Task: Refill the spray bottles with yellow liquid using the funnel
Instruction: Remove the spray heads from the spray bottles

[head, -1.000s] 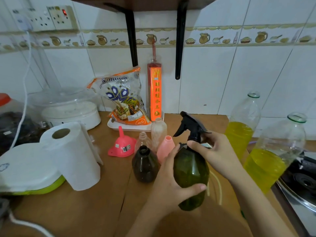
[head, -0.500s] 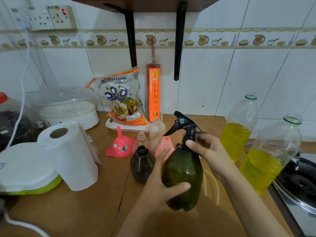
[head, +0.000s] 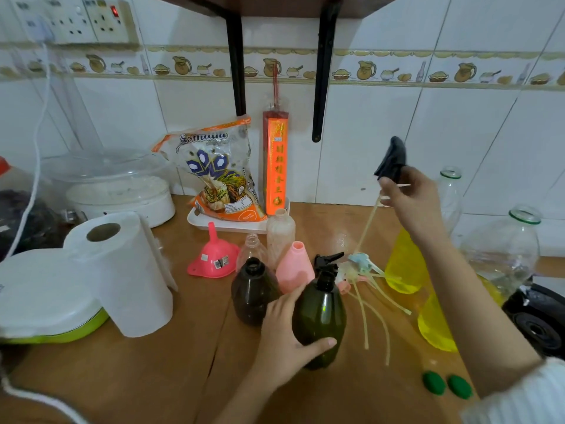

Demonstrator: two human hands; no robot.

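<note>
The left hand [head: 287, 338] gripped the dark green oval plastic spray bottle [head: 319, 319], fingers and thumb curled round its belly, the bottle upright on the wooden bench [head: 122, 377] with its neck open; the right hand [head: 409, 197], raised up and away to the right of it, pinched the black trigger spray head [head: 393, 160], whose pale dip tube [head: 367, 223] hung slanting down toward a heap of other loose spray heads and tubes [head: 360, 270] lying just beyond the left hand. The risk, as I judge it, lay in that dangling tube; swung low, it could drip on the bench or snag the heap, and setting the head down carelessly could knock the two large clear plastic bottles of yellow liquid [head: 406, 264] standing uncapped just under the right forearm; a spill there would be costly. The pink plastic funnel [head: 214, 258] lay mouth-down well to the far left of the left hand, beyond a dark brown open bottle [head: 253, 295] and a pink cone-shaped bottle [head: 295, 267] that stood touching or nearly touching the held bottle; reaching for the funnel meant passing over these, and a brush could topple them. A white paper roll [head: 122, 270] stood farther left; two green caps [head: 446, 385] lay near the right sleeve.
</note>
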